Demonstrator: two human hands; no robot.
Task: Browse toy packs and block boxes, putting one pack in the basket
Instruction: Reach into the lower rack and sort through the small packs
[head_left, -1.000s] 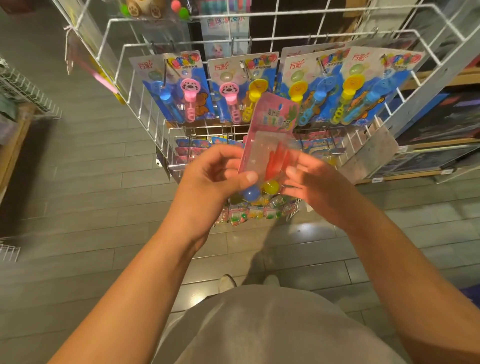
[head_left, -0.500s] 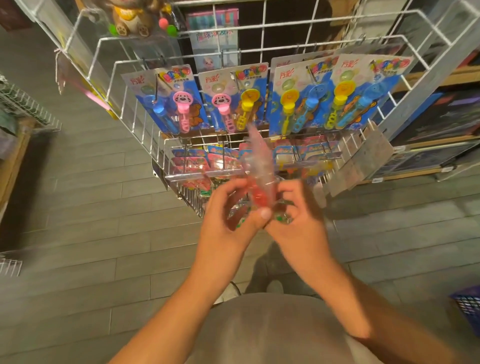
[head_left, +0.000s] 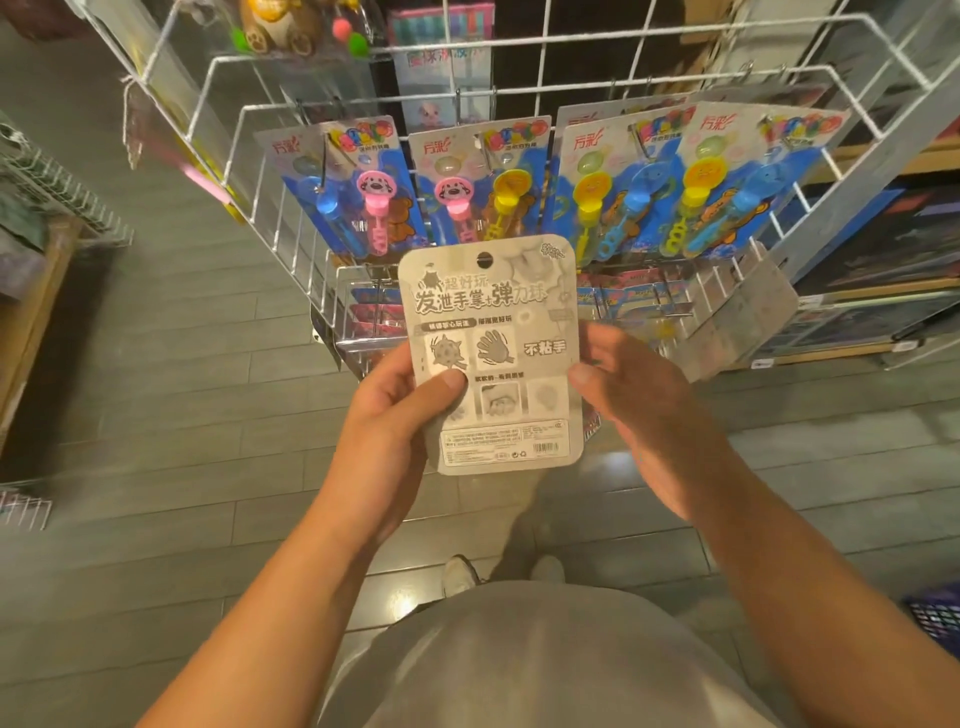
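Toy pack (head_left: 493, 358) held up between both hands, printed grey back facing the camera, long axis upright, hang hole at the top. Left hand (head_left: 400, 410) grips its lower left edge, thumb on the card face. Right hand (head_left: 631, 400) takes the right edge, thumb at the rim, other fingers behind; how firmly, can't tell. One pack in hand.

Far side: white wire rack (head_left: 571, 93) with four carded bubble-wand packs (head_left: 467, 192) hanging in a row, more packs on a lower tier, partly hidden, count unclear.

Basket (head_left: 935, 616): only a dark blue mesh corner shows at the near right edge, low and well apart from the pack. Right hand is nearer to it. My guess: still reading the back, so the drop would go down and right.
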